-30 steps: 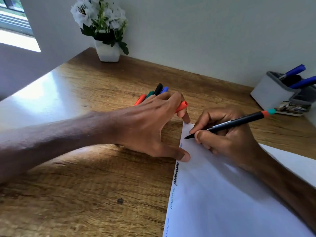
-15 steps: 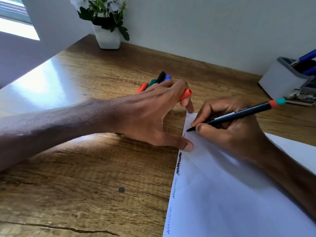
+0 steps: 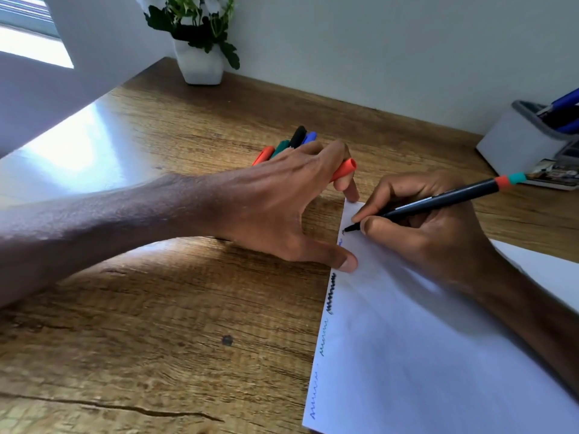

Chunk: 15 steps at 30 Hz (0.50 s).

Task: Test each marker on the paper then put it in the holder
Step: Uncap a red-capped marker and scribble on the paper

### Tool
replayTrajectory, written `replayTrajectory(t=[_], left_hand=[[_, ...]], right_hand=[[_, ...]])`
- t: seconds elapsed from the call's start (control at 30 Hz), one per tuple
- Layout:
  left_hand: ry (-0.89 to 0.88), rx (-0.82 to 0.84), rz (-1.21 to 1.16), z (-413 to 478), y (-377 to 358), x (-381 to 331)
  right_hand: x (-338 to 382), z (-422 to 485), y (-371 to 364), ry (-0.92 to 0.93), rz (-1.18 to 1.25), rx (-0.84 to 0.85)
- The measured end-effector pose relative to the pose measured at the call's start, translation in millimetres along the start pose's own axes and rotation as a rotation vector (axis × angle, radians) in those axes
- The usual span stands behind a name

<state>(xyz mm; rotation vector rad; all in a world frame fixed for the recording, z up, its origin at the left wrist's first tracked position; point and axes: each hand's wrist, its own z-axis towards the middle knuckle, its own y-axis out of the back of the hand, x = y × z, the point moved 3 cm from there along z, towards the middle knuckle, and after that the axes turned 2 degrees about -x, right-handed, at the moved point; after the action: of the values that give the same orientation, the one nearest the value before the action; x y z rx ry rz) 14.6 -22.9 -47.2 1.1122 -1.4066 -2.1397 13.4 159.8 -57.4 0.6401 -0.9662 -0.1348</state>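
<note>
Trouble would be the tip running off onto the wooden desk: right hand clamps the slim black marker at the corner of the white paper sheet; left hand, pinching an orange cap, pins its edge.

Home desk corner: wooden desk, potted flowers, window, pen holder

A black marker with an orange-and-teal end slants tip-down on the white paper's top-left corner. An orange cap is held just beyond that corner. Four capped markers lie bunched behind, and the white holder stands far right.
</note>
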Motion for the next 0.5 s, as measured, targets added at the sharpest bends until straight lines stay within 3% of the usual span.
replayTrajectory(t=[0.5], left_hand=[[-0.007, -0.008, 0.007, 0.7, 0.0, 0.1]], right_hand=[[-2.4, 1.3, 0.6, -0.014, 0.014, -0.007]])
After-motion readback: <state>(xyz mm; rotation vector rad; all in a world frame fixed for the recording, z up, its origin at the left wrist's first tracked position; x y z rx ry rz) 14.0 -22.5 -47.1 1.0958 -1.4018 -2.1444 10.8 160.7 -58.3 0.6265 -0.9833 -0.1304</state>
